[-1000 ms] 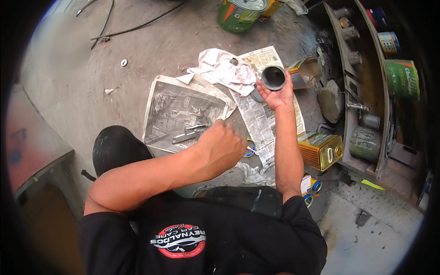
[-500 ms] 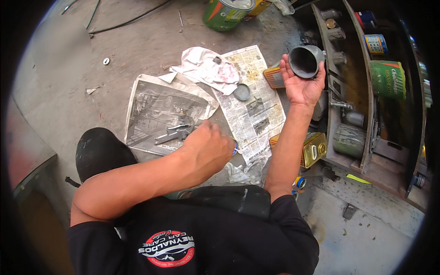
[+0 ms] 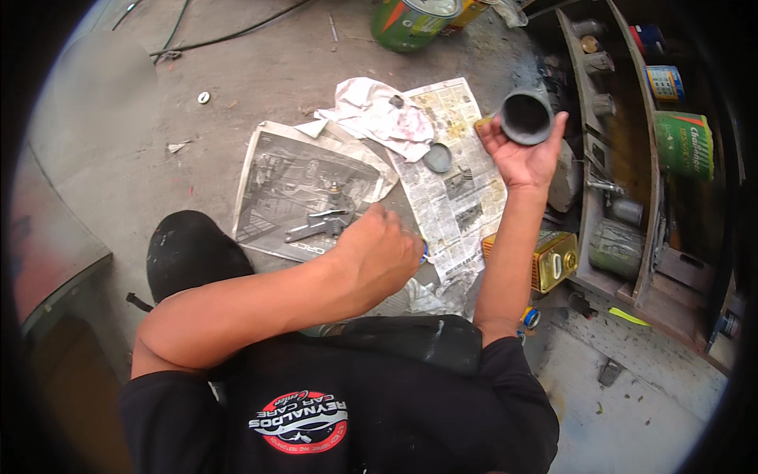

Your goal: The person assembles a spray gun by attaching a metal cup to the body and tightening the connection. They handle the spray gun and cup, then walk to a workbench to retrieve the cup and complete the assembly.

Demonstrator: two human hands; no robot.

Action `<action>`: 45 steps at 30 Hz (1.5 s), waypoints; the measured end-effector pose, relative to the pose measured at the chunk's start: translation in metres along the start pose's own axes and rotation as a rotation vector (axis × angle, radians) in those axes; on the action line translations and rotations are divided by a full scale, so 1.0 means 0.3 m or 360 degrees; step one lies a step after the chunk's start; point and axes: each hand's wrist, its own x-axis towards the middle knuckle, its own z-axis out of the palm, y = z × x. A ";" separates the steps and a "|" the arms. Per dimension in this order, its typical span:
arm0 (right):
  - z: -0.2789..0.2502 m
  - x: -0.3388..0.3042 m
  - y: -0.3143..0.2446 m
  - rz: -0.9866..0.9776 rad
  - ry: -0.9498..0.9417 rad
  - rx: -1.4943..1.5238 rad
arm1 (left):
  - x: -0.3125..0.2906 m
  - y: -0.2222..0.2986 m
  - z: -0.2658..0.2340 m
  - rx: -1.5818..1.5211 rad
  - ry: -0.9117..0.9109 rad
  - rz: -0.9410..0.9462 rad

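Observation:
My right hand (image 3: pixel 527 162) is closed around a grey, round cup (image 3: pixel 527 117), gripped from beneath with its dark mouth facing me. My left hand (image 3: pixel 380 246) is curled closed, back upward, beside a spray gun (image 3: pixel 322 224). Whatever its fingers hold, if anything, is hidden; a bit of blue (image 3: pixel 426 251) shows just past the knuckles. The gun lies on a folded newspaper (image 3: pixel 272 170). A round grey lid (image 3: pixel 437 158) rests on a second, stained newspaper sheet (image 3: pixel 450 103), at the edge of a crumpled, pink-stained white cloth (image 3: pixel 369 110).
A wooden shelf (image 3: pixel 588 182) with paint cans runs along the right. Close to my right forearm stands a yellow rectangular tin (image 3: pixel 553 261). At the back is a green paint can (image 3: pixel 407 28); a dark hose (image 3: pixel 229 38) crosses the floor. Crumpled plastic (image 3: pixel 438 296) lies near my knee.
The whole view has shifted a little, so the scene sits farther right. My right hand, with the cup, has come slightly left and nearer. The left hand keeps its closed shape.

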 end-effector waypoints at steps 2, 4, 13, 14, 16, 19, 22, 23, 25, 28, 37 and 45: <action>-0.024 0.023 0.103 0.0191 0.0229 -0.0108 | 0.002 -0.001 -0.002 0.0039 -0.0010 -0.0002; -0.171 0.077 0.223 0.0399 0.0339 -0.0218 | 0.000 0.001 -0.010 0.0064 -0.0038 0.0015; -0.339 0.109 0.400 0.0514 0.0346 -0.0399 | -0.002 -0.005 -0.006 0.0123 -0.0028 0.0012; -0.314 0.118 0.377 0.0512 0.0358 -0.0446 | 0.003 -0.009 0.001 0.0119 -0.0018 0.0006; -0.230 0.110 0.345 0.0386 0.0392 -0.0532 | 0.009 -0.011 -0.001 0.0107 -0.0021 -0.0001; -0.147 0.083 0.314 -0.0098 0.0161 -0.0980 | 0.011 -0.011 -0.004 0.0090 -0.0060 0.0015; -0.078 0.085 0.313 -0.0819 0.0247 -0.1955 | 0.009 -0.023 0.005 0.0083 -0.0076 0.0015; -0.054 0.082 0.318 -0.1076 0.0320 -0.2355 | 0.009 -0.028 0.004 0.0063 -0.0099 0.0000; -0.060 0.072 0.393 -0.1235 0.0312 -0.2499 | 0.010 -0.031 -0.001 0.0037 -0.0105 -0.0010; -0.219 0.125 0.536 -0.1012 0.0184 -0.2842 | 0.015 -0.024 -0.008 0.0019 -0.0048 -0.0018; -0.100 0.107 0.475 -0.1706 0.0153 -0.2675 | -0.013 -0.071 0.000 0.0045 -0.0050 -0.0080; -0.076 0.158 0.478 -0.1420 0.0020 -0.3012 | -0.005 -0.070 0.019 -0.0004 0.0007 -0.0088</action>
